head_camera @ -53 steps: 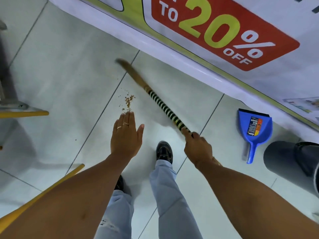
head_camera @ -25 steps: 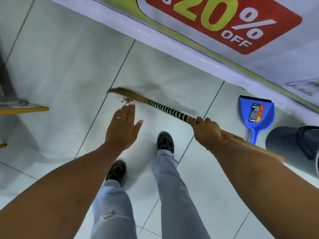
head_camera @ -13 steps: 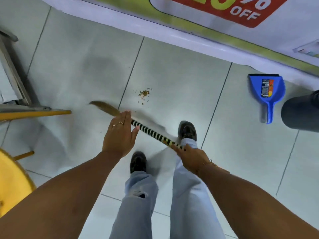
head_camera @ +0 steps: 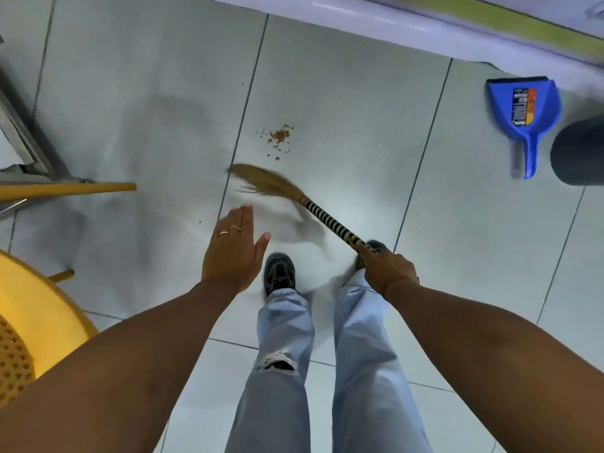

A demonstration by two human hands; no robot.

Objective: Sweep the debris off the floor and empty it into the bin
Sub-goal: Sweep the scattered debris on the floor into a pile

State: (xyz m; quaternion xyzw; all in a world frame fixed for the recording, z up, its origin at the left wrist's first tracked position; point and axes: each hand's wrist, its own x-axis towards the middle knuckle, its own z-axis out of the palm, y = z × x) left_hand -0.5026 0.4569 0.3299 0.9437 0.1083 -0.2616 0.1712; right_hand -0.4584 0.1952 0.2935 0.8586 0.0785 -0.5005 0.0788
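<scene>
the right hand [head_camera: 382, 268] is closed round the striped handle of a broom [head_camera: 322, 218], its blurred bristles just short of the debris [head_camera: 278, 136] on the floor tiles [head_camera: 343, 103]. the left hand [head_camera: 233, 250] hangs flat, fingers spread, holding nothing. a blue dustpan [head_camera: 523, 109] lies far right beside the dark bin [head_camera: 578, 152].

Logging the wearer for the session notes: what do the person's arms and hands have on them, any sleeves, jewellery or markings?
Both forearms are bare, with no sleeves in view. The left hand wears two thin rings on neighbouring fingers: a plain band and one with a small looped design. The right hand has a thin chain bracelet at the wrist. No gloves or watch are visible.
</scene>
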